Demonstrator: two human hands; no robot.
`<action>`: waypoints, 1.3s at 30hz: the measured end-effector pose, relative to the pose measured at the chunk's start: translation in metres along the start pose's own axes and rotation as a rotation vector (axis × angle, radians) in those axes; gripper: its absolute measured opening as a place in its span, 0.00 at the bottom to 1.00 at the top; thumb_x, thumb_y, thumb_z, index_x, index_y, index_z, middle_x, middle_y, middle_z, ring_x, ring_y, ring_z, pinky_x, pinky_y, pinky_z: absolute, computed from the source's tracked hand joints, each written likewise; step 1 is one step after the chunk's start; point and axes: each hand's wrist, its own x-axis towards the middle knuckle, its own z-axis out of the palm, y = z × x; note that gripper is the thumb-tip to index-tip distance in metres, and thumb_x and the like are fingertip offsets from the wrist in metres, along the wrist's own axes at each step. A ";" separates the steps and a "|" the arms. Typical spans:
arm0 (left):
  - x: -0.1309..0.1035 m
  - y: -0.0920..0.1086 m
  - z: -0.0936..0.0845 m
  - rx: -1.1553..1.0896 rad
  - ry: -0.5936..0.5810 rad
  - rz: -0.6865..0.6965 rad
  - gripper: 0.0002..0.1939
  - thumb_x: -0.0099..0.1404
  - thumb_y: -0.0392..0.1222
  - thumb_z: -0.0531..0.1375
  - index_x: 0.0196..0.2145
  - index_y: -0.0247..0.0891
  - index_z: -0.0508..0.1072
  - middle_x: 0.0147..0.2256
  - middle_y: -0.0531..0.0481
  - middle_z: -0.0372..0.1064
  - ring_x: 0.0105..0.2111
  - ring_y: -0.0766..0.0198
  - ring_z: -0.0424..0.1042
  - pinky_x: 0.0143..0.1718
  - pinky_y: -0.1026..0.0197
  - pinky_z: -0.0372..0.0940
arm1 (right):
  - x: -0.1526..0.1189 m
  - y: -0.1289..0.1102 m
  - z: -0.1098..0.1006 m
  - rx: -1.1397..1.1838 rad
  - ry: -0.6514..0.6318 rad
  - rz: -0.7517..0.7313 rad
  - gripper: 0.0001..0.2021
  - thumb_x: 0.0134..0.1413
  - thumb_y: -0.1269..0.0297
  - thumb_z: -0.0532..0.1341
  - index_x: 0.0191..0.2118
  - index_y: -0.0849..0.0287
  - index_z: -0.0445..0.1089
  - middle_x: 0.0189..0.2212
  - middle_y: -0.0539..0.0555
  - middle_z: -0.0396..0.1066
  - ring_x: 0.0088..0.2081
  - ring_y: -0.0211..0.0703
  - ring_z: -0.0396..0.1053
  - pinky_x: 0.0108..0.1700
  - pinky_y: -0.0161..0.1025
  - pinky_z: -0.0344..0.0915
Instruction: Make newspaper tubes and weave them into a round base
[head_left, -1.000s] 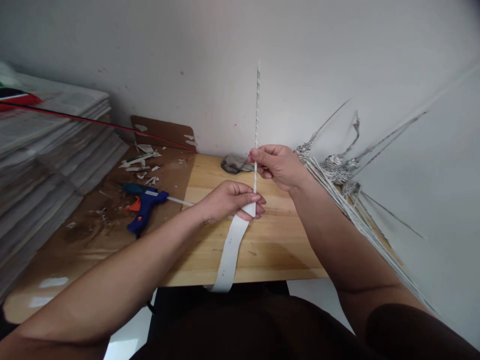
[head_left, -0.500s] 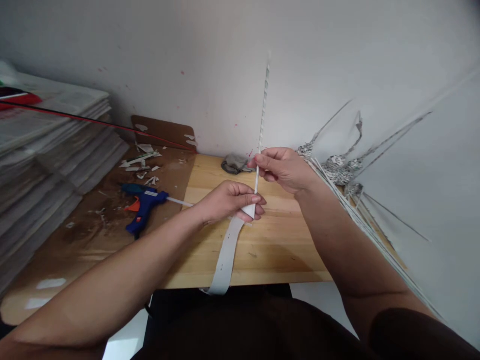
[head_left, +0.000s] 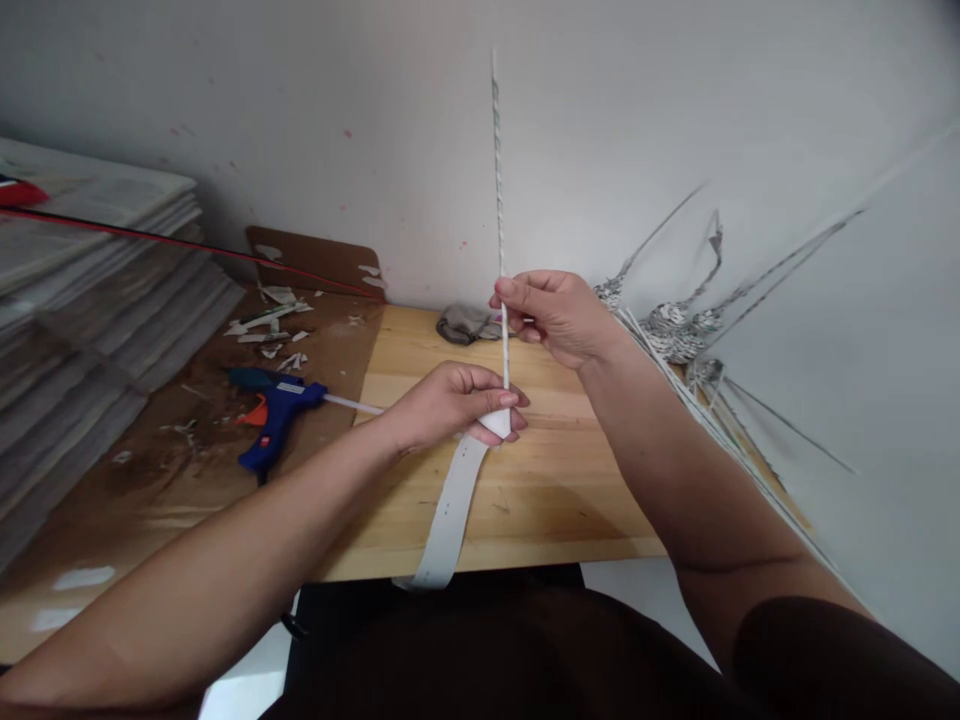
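A thin rolled paper tube (head_left: 498, 180) stands nearly upright over the table. My right hand (head_left: 551, 312) pinches it partway up between thumb and fingers. Below, my left hand (head_left: 465, 402) is closed on the upper end of a white paper strip (head_left: 452, 505), which is folded around the tube's lower end. From there the strip runs down across the wood and over the table's front edge. Part of the fold is hidden behind my left fingers.
A blue glue gun (head_left: 281, 415) with a glue stick lies on brown cardboard (head_left: 195, 500), near paper scraps (head_left: 270, 320). Stacked newspapers (head_left: 90, 270) stand at left. A grey cloth (head_left: 466, 324) lies by the wall. Woven paper pieces (head_left: 675, 330) and long paper tubes (head_left: 720, 455) are at right.
My right hand has moved slightly up and left along with the tube, which now leans a little left instead of right. My left hand keeps its hold on the strip.
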 end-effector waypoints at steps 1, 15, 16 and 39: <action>0.000 0.000 0.000 0.000 0.003 0.003 0.13 0.61 0.46 0.67 0.39 0.33 0.78 0.34 0.43 0.79 0.33 0.61 0.78 0.35 0.58 0.74 | 0.000 0.000 0.000 -0.004 0.000 -0.001 0.20 0.41 0.49 0.74 0.27 0.63 0.74 0.27 0.53 0.72 0.22 0.30 0.59 0.17 0.30 0.49; 0.002 -0.005 -0.003 0.044 -0.029 0.019 0.16 0.60 0.49 0.67 0.38 0.34 0.79 0.34 0.43 0.79 0.36 0.60 0.77 0.39 0.57 0.74 | -0.005 0.000 -0.004 -0.039 -0.108 0.070 0.19 0.44 0.48 0.72 0.31 0.62 0.77 0.26 0.54 0.71 0.24 0.32 0.60 0.18 0.31 0.49; 0.002 -0.005 -0.003 0.042 -0.030 0.020 0.16 0.60 0.49 0.67 0.38 0.34 0.79 0.34 0.43 0.79 0.36 0.60 0.77 0.39 0.57 0.74 | -0.006 0.000 -0.004 -0.044 -0.117 0.071 0.19 0.45 0.49 0.72 0.32 0.62 0.77 0.27 0.54 0.72 0.25 0.33 0.60 0.19 0.31 0.50; 0.004 -0.010 -0.005 0.134 -0.085 0.036 0.16 0.62 0.51 0.65 0.38 0.34 0.79 0.34 0.43 0.78 0.37 0.61 0.76 0.39 0.58 0.74 | -0.020 0.000 -0.010 -0.109 -0.040 0.053 0.19 0.41 0.51 0.74 0.24 0.63 0.72 0.18 0.47 0.62 0.20 0.29 0.53 0.18 0.31 0.45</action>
